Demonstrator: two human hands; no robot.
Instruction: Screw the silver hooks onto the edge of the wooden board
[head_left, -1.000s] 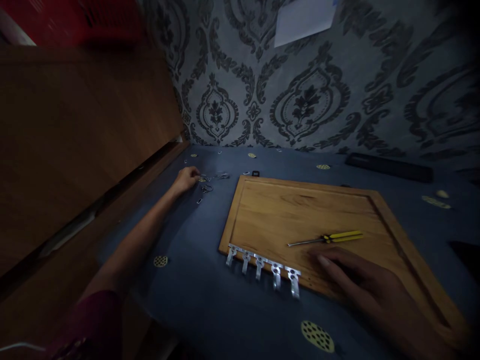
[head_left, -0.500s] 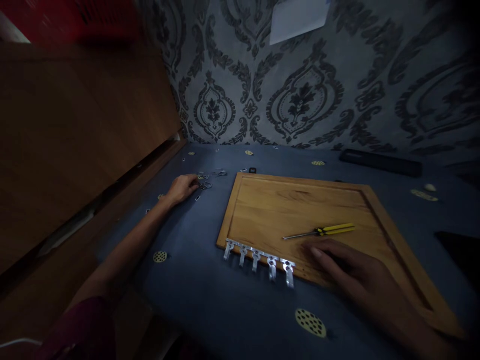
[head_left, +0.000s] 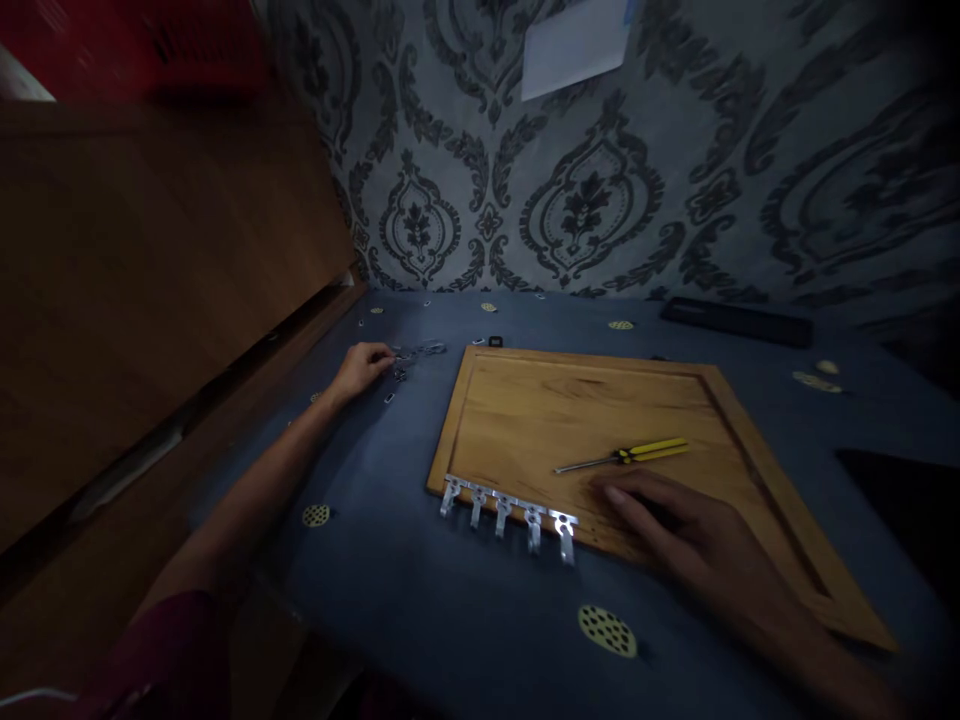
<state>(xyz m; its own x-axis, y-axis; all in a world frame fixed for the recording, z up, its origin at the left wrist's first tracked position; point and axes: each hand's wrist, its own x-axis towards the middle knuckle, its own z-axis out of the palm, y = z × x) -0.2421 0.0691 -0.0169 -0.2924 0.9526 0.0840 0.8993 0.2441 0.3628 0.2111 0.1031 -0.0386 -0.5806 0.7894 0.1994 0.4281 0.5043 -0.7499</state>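
Blue tabletop [head_left: 420,620], wooden board [head_left: 540,405] on it. Right hand [head_left: 686,530] at board, fingers half-curled; left hand [head_left: 362,369] pinched narrow; can't tell if either holds anything. Yellow-handled tool [head_left: 651,452] idle. 5 metal clips [head_left: 503,514] seem placed along near edge; loose metal parts [head_left: 431,348] look pending.

The wooden board [head_left: 577,400] was honey-brown, with darker grain streaks and a dark brown line inside its frame. The row of metal hooks [head_left: 503,514] was bright silver. The hand tool [head_left: 622,457] combined yellow handles, a black middle section and a silver-grey shaft. The small metal pieces [head_left: 430,348] were silver-grey. The table cover [head_left: 375,570] was slate blue, printed with pale yellow ovals bearing dark dots. The wallpaper [head_left: 487,180] was grey with a charcoal damask pattern. The long case [head_left: 735,321] was black, the cabinet panel [head_left: 165,240] reddish brown, the basket [head_left: 135,45] red, and the sleeve [head_left: 172,650] maroon.
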